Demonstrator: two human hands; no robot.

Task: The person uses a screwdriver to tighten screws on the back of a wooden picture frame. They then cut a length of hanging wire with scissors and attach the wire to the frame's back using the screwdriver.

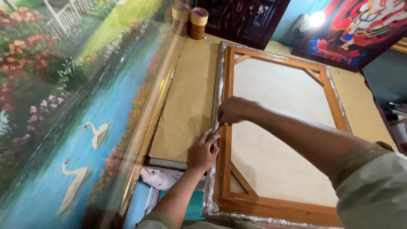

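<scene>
Roughly at mid-job, by the look of it:

Frame: wooden stretcher frame point(280, 127) lies face down across the centre and right of the picture, canvas back showing inside the bars, corner braces in place.

Wrap: clear plastic wrap point(217, 89) runs folded over the frame's outer edge along the left, top and bottom sides.

Done: wrap seems laid round the whole edge; the upper left bar looks flat and settled.

Left: the stretch of left bar from the hands down to the lower corner still looks crinkled and loose; I cannot tell how it is fastened.

Tool: small, thin, red-tipped point(217, 128), at the left bar, mid-height; its kind is unclear.

Right hand: point(234, 109) closed in a fist around the tool, directly over the bar.

Left hand: point(203, 152) flat and spread, fingers pressing wrap and bar just below the tool.

Counter: brown paper-covered counter point(190, 93) under the frame.

Around: swan painting point(80, 127) at left; tape rolls point(195, 21) at top.
</scene>
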